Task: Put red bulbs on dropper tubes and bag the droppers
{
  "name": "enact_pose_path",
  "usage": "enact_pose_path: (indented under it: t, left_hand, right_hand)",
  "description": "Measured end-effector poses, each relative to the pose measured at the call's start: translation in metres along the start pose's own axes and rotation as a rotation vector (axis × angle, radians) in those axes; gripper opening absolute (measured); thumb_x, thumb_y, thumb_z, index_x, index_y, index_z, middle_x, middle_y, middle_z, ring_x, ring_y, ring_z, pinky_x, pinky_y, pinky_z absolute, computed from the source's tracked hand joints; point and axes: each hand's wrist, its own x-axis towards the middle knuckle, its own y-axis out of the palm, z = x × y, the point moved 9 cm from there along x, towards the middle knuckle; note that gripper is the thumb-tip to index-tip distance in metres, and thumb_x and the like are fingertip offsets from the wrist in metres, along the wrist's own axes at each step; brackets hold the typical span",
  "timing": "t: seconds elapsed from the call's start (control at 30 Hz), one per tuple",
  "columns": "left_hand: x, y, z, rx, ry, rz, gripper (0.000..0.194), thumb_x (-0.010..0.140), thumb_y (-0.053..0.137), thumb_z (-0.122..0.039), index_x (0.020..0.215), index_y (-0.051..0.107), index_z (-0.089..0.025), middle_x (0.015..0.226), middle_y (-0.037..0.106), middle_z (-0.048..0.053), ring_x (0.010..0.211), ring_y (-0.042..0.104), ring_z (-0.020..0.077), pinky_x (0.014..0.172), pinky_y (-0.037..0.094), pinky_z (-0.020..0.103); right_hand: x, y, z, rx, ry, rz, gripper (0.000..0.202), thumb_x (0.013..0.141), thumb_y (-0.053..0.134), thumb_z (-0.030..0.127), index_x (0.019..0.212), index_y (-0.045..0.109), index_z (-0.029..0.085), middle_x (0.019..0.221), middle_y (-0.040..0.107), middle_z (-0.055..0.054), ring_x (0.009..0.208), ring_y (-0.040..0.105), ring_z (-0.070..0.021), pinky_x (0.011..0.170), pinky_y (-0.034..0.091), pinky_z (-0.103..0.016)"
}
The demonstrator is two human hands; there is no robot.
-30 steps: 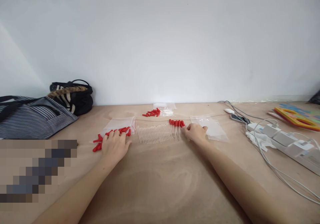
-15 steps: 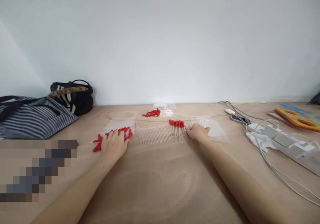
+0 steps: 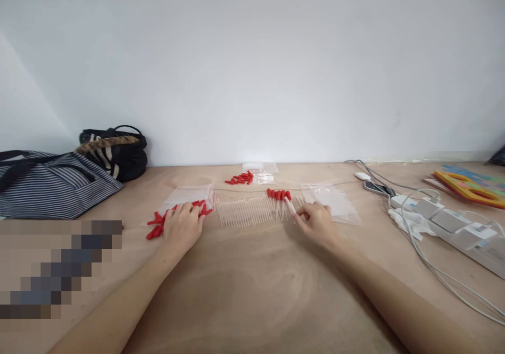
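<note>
My left hand (image 3: 183,225) rests on a pile of red rubber bulbs (image 3: 157,230), its fingers bent over them; what lies under the fingertips is hidden. My right hand (image 3: 315,222) pinches a thin clear tube (image 3: 289,205), tilted up to the left. Just left of that tube, several tubes with red bulbs (image 3: 279,194) on their far ends lie side by side. A long row of clear tubes without bulbs (image 3: 244,212) fills the middle, between my hands. Clear plastic bags lie beyond my left hand (image 3: 189,195) and my right hand (image 3: 341,205).
Farther back lie more red bulbs (image 3: 239,179) and a small bag of tubes (image 3: 262,177). Striped (image 3: 59,185) and black (image 3: 132,157) bags stand at left. At right are a power strip (image 3: 453,220), cables, a tissue (image 3: 412,223), a black device (image 3: 379,188) and colourful boards (image 3: 469,185).
My right hand has lifted a clear tube from the loose ones and drawn slightly back toward me. My left hand has shifted slightly over the red bulbs.
</note>
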Motion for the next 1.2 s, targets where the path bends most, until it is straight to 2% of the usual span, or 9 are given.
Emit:
enact_pose_path:
  t: [0.13, 0.23, 0.33, 0.43, 0.57, 0.67, 0.87, 1.03, 1.2]
  left_hand:
    - [-0.013, -0.020, -0.033, -0.328, 0.172, -0.085, 0.021, 0.081, 0.043, -0.028, 0.079, 0.061, -0.017, 0.084, 0.060, 0.008, 0.084, 0.053, 0.0245, 0.075, 0.037, 0.036]
    - [-0.030, -0.021, -0.072, -0.658, 0.370, 0.042, 0.015, 0.079, 0.046, -0.026, 0.076, 0.058, -0.019, 0.079, 0.058, 0.004, 0.075, 0.054, 0.0184, 0.069, 0.042, 0.030]
    - [-0.040, -0.017, -0.092, -0.847, 0.370, 0.105, 0.011, 0.075, 0.050, -0.024, 0.082, 0.057, -0.018, 0.081, 0.056, 0.003, 0.074, 0.054, 0.0172, 0.068, 0.043, 0.029]
    - [-0.042, -0.009, -0.100, -0.960, 0.342, 0.163, 0.018, 0.074, 0.052, -0.023, 0.090, 0.058, -0.019, 0.088, 0.055, 0.004, 0.074, 0.055, 0.0160, 0.067, 0.044, 0.028]
    - [-0.041, -0.002, -0.106, -1.021, 0.337, 0.251, 0.013, 0.076, 0.051, -0.022, 0.079, 0.064, -0.019, 0.084, 0.056, 0.003, 0.073, 0.055, 0.0150, 0.066, 0.044, 0.026]
    - [-0.040, -0.004, -0.108, -1.032, 0.336, 0.236, 0.014, 0.078, 0.049, -0.021, 0.075, 0.063, -0.018, 0.080, 0.057, 0.003, 0.073, 0.055, 0.0149, 0.068, 0.043, 0.027]
    - [-0.042, -0.006, -0.112, -1.043, 0.319, 0.206, 0.011, 0.080, 0.045, -0.019, 0.080, 0.056, -0.019, 0.080, 0.062, 0.001, 0.077, 0.056, 0.0158, 0.073, 0.042, 0.028]
    - [-0.042, 0.003, -0.111, -1.088, 0.265, 0.266, 0.011, 0.081, 0.045, -0.023, 0.083, 0.056, -0.020, 0.080, 0.063, -0.001, 0.074, 0.058, 0.0153, 0.068, 0.042, 0.026]
    - [-0.042, 0.002, -0.109, -1.113, 0.231, 0.267, 0.010, 0.081, 0.045, -0.023, 0.083, 0.055, -0.020, 0.077, 0.063, -0.002, 0.071, 0.057, 0.0150, 0.065, 0.042, 0.025]
  right_hand:
    - [-0.030, 0.003, 0.033, 0.075, -0.296, 0.078, 0.020, 0.079, 0.052, 0.029, 0.063, 0.059, 0.019, 0.061, 0.057, 0.001, 0.068, 0.048, -0.0134, 0.069, 0.022, -0.030]
    - [-0.037, 0.008, 0.041, 0.099, -0.322, 0.125, 0.019, 0.077, 0.057, 0.028, 0.061, 0.060, 0.020, 0.062, 0.058, 0.002, 0.069, 0.049, -0.0127, 0.069, 0.022, -0.030]
    - [-0.036, 0.015, 0.040, 0.098, -0.283, 0.153, 0.016, 0.076, 0.060, 0.029, 0.062, 0.064, 0.023, 0.061, 0.058, 0.002, 0.068, 0.049, -0.0124, 0.069, 0.022, -0.030]
    - [-0.035, 0.021, 0.035, 0.098, -0.247, 0.176, 0.011, 0.075, 0.061, 0.031, 0.066, 0.068, 0.029, 0.061, 0.058, 0.003, 0.070, 0.050, -0.0135, 0.069, 0.023, -0.031]
    - [-0.035, 0.027, 0.032, 0.122, -0.226, 0.213, 0.010, 0.075, 0.061, 0.036, 0.078, 0.069, 0.031, 0.070, 0.059, 0.001, 0.075, 0.052, -0.0146, 0.070, 0.025, -0.031]
    - [-0.035, 0.029, 0.035, 0.150, -0.226, 0.218, 0.014, 0.073, 0.063, 0.037, 0.084, 0.068, 0.031, 0.079, 0.060, 0.000, 0.079, 0.052, -0.0156, 0.071, 0.026, -0.031]
    - [-0.037, 0.029, 0.052, 0.139, -0.307, 0.189, 0.010, 0.078, 0.059, 0.028, 0.070, 0.064, 0.023, 0.077, 0.060, 0.000, 0.080, 0.050, -0.0147, 0.073, 0.024, -0.032]
    - [-0.040, 0.020, 0.061, 0.088, -0.325, 0.078, 0.009, 0.081, 0.050, 0.019, 0.074, 0.055, 0.019, 0.074, 0.061, 0.001, 0.078, 0.050, -0.0140, 0.079, 0.022, -0.033]
    - [-0.044, 0.017, 0.071, 0.119, -0.323, 0.057, 0.010, 0.080, 0.049, 0.018, 0.073, 0.054, 0.020, 0.072, 0.062, 0.002, 0.077, 0.051, -0.0143, 0.086, 0.018, -0.037]
